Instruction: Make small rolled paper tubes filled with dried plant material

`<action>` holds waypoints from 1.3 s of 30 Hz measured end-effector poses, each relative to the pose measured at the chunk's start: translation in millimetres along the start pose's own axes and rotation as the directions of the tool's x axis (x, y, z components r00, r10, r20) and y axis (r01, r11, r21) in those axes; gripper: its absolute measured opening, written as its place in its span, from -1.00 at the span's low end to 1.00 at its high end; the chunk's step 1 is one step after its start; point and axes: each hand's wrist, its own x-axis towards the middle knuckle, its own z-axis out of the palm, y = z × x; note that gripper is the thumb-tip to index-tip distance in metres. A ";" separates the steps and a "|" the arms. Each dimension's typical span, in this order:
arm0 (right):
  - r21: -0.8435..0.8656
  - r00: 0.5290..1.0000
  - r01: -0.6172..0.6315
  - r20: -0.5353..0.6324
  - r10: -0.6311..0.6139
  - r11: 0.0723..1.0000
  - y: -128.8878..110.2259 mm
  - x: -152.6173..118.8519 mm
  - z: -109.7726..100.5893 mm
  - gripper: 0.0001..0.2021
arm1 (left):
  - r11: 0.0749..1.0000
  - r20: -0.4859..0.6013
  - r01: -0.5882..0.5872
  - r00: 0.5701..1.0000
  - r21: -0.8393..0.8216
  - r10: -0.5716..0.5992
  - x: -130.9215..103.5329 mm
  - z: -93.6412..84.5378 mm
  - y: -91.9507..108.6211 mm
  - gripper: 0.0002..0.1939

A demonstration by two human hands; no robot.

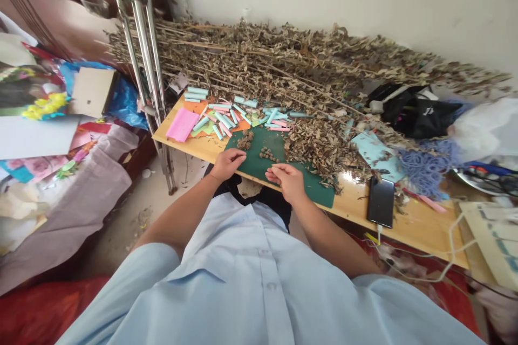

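Observation:
A green cutting mat (313, 187) lies at the front edge of the wooden table. At its left front edge is my left hand (227, 164), thumb and fingers pressed together; anything between them is too small to see. My right hand (288, 180) is pinched over the mat's front edge, and its fingertips hide whatever they may hold. Between the hands, a little farther back, sits a group of small brown balls (267, 154). A second brown crumbly clump (245, 140) rests beyond my left hand. Crumbled dried leaves (318, 143) are heaped on the mat's right side.
Long dried leafy stalks (259, 59) cover the table's back. Rolled paper tubes (222, 118) and a pink paper stack (182, 124) lie left. Metal crutches (148, 59) lean at the left end. Rightward are a cabled phone (381, 202) and blue-purple yarn (427, 164).

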 end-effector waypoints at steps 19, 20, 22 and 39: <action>-0.177 0.986 0.168 0.020 -0.167 0.970 10.2 -3.2 17.3 -0.66 | 0.952 0.122 -0.150 0.985 0.268 0.121 55.6 5.1 46.2 -0.77; -0.198 0.981 0.193 0.024 -0.192 0.961 12.5 -3.6 17.2 -0.67 | 0.931 0.140 -0.174 0.981 0.320 0.135 73.2 8.6 54.2 -0.77; -0.235 0.970 0.240 0.034 -0.239 0.942 16.8 -4.8 17.1 -0.69 | 0.882 0.191 -0.190 0.975 0.431 0.117 109.4 16.4 65.8 -0.75; -0.304 0.943 0.307 -0.029 -0.331 0.902 30.0 -2.1 17.8 -0.71 | 0.818 0.315 -0.285 0.939 0.499 0.136 165.5 35.7 62.1 -0.74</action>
